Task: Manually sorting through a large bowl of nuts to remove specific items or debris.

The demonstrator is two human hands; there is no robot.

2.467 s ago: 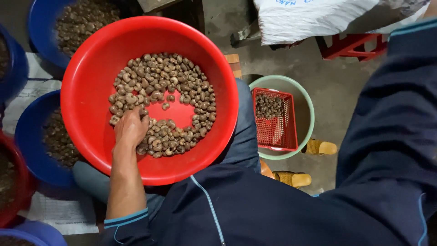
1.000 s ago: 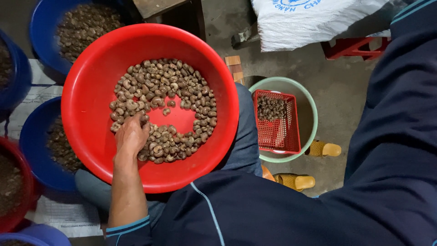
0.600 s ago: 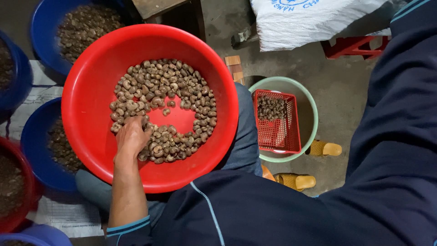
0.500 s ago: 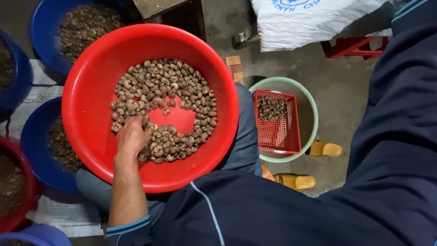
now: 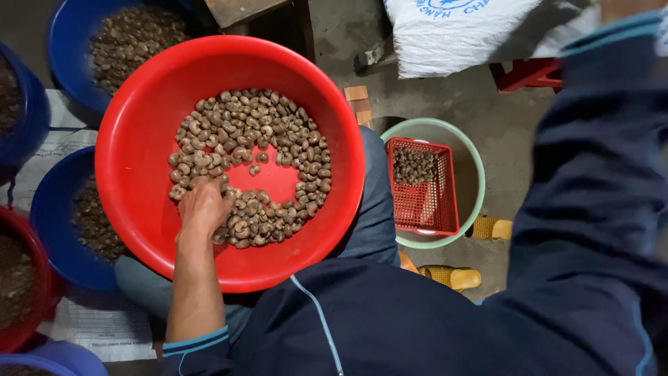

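Observation:
A large red basin [image 5: 139, 90] rests on my lap, and brown kidney-shaped nuts [image 5: 257, 132] lie in a ring around its bare middle. My left hand [image 5: 202, 209] lies palm down on the nuts at the basin's lower left. Its fingers are curled together and their tips are buried among the nuts, so I cannot see whether it holds any. My right arm, in a dark blue sleeve [image 5: 591, 209], reaches up the right side of the view. Only a strip of wrist shows at the top edge; the hand itself is out of frame.
Blue basins of similar nuts stand at the top left [image 5: 69, 42] and left [image 5: 56, 209], with another red basin [image 5: 14, 334] at the lower left on printed paper [image 5: 90, 324]. On the floor to the right: a red basket [image 5: 424, 202] in a pale green basin [image 5: 473, 160], yellow sandals [image 5: 452, 277], a white sack [image 5: 459, 35].
My left hand has stayed on the nuts, shifting only slightly. My right sleeve has swung left and upward, and a bit of wrist now shows at the top edge.

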